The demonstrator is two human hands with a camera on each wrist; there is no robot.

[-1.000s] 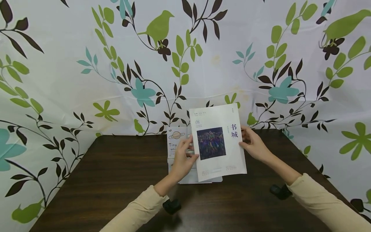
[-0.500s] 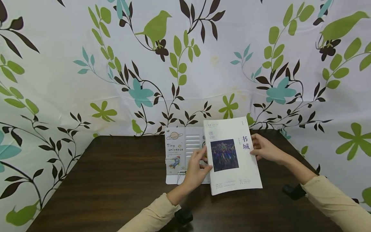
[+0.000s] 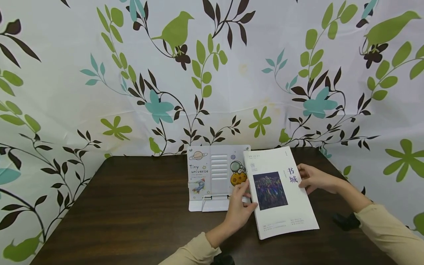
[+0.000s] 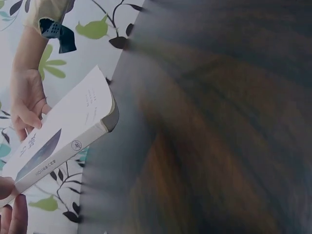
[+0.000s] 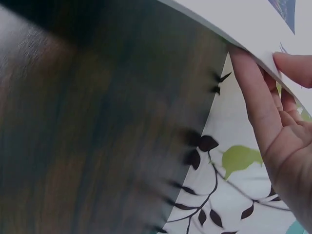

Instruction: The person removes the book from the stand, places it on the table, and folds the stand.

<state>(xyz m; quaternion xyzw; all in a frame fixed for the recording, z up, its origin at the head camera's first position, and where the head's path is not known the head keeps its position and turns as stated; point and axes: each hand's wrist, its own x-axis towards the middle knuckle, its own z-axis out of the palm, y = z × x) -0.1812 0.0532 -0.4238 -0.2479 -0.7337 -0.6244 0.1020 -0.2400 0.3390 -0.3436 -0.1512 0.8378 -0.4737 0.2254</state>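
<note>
A white paperback book (image 3: 298,209) with a dark square picture on its cover is held between both hands, over the right part of the table. My left hand (image 3: 239,207) pinches its spine edge, thumb on the cover and fingers beneath. On the opposite edge my right hand (image 3: 316,179) pinches it the same way; in the right wrist view the thumb lies on top and the fingers (image 5: 251,87) pass underneath. The printed spine of the book (image 4: 63,158) faces the left wrist camera. Left of the book stands a white book stand (image 3: 218,187) with cartoon planets, its right side partly covered.
The dark wooden table (image 3: 132,206) reaches back to a hanging cloth (image 3: 79,73) printed with leaves and birds. Dark wrist camera mounts (image 3: 346,222) hang below the forearms.
Both hands have carried the book right and lower, toward the front of the table. More of the book stand, earlier mostly behind the book, now shows.
</note>
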